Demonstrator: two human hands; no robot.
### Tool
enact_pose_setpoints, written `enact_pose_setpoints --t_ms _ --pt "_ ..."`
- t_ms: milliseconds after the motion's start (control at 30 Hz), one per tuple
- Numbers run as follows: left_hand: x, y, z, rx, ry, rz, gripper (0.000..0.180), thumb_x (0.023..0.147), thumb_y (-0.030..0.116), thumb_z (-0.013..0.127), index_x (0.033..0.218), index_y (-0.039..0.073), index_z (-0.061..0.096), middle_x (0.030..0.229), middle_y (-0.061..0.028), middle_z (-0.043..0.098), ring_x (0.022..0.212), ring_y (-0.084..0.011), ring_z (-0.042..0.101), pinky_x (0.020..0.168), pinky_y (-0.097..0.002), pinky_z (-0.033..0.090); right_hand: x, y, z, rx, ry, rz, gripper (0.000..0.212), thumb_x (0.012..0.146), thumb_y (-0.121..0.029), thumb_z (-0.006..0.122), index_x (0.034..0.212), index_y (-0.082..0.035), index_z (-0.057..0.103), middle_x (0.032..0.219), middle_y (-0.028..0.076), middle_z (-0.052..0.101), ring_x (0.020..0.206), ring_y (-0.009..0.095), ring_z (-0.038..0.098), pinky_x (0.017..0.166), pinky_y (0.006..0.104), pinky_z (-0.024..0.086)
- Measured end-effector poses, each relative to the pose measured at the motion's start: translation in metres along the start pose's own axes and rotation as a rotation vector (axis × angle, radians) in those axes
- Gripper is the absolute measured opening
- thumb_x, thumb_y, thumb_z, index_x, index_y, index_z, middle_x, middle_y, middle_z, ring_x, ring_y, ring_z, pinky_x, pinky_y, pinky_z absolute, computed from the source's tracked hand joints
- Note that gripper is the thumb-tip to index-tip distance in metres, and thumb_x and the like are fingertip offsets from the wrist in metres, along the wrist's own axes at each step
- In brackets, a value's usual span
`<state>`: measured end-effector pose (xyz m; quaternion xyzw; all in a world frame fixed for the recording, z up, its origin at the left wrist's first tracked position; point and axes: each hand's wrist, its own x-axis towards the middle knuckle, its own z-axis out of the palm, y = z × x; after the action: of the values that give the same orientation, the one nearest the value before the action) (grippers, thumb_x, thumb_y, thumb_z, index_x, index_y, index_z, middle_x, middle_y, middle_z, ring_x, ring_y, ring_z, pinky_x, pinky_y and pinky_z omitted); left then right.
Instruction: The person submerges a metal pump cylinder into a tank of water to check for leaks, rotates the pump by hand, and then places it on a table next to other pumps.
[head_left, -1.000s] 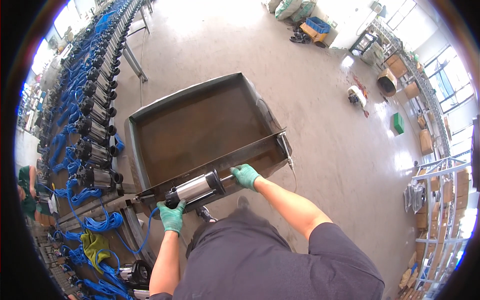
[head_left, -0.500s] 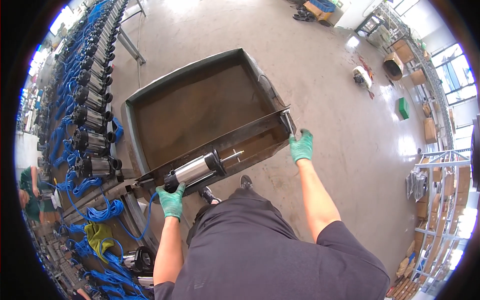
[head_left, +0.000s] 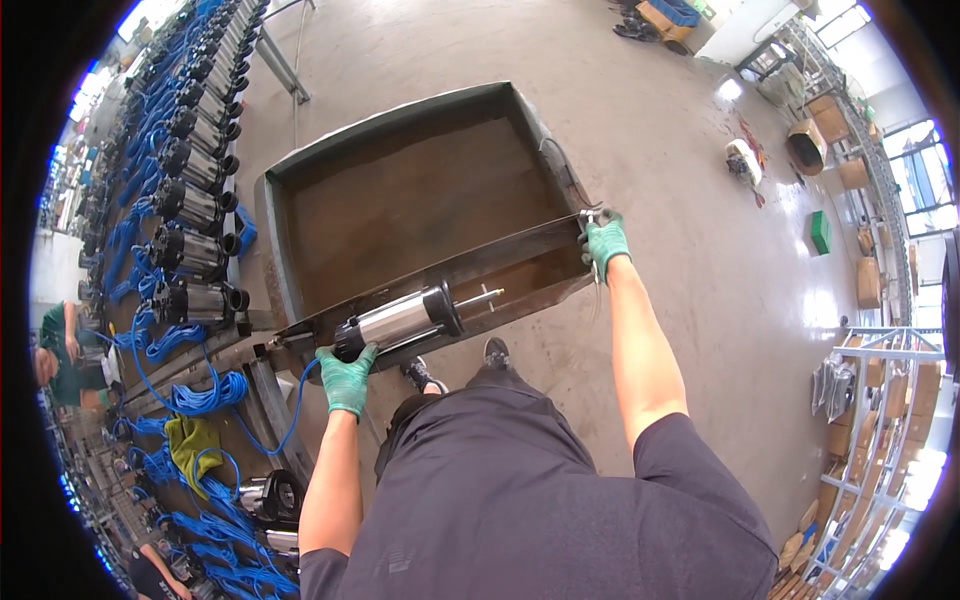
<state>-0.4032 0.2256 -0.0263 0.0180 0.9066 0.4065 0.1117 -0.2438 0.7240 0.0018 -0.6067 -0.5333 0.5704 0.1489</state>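
A silver motor-like cylinder (head_left: 395, 320) with black end caps lies across the near edge of a dark water-filled tank (head_left: 272, 250). A thin shaft with a small crosspiece sticks out of its right end. In a green glove, my left hand (head_left: 345, 381) is closed round the black left cap, next to a blue cable (head_left: 303, 400). My right hand (head_left: 606, 240), gloved too, curls round a small metal fitting (head_left: 588, 215) at the right end of the tank's crossbar (head_left: 460, 262). Its fingers partly hide that fitting.
On the left, a long row of similar silver cylinders (head_left: 190, 250) stands among blue cables. A coiled blue cable (head_left: 210, 393) and an olive cloth (head_left: 190, 445) lie nearer. Co-workers (head_left: 70, 345) are at the far left. A metal rack with cartons (head_left: 880, 430) stands right.
My right hand has moved up and closed round the fitting at the crossbar's end; before, its fingers were spread beside it. My left hand stays on the cylinder's cap. The view has shifted slightly.
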Motion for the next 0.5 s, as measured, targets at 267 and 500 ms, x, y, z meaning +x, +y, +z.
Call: enact_pose_setpoints --t_ms 267,500 --pt "-0.004 0.031 -0.005 -0.034 -0.101 -0.051 0.064 0.079 0.021 0.096 0.117 0.0 0.05 0.105 -0.0124 0.069 0.092 -0.0213 0.064 0.088 -0.0357 0.054 -0.079 0.029 0.006 0.078 -0.573 -0.098 0.025 0.097 -0.013 0.058 0.121 -0.018 0.055 0.091 -0.002 0.059 0.061 0.009 0.049 0.046 0.0253 0.039" --pt "0.0 0.022 -0.006 -0.035 -0.105 -0.06 0.067 0.078 0.025 0.097 0.117 -0.002 0.049 0.103 -0.0139 0.069 0.091 -0.0219 0.063 0.087 -0.0367 0.055 -0.106 0.052 0.05 0.11 -0.63 0.075 0.006 0.097 -0.017 0.054 0.1 -0.017 0.059 0.077 -0.001 0.056 0.055 0.01 0.048 0.043 0.0254 0.033"
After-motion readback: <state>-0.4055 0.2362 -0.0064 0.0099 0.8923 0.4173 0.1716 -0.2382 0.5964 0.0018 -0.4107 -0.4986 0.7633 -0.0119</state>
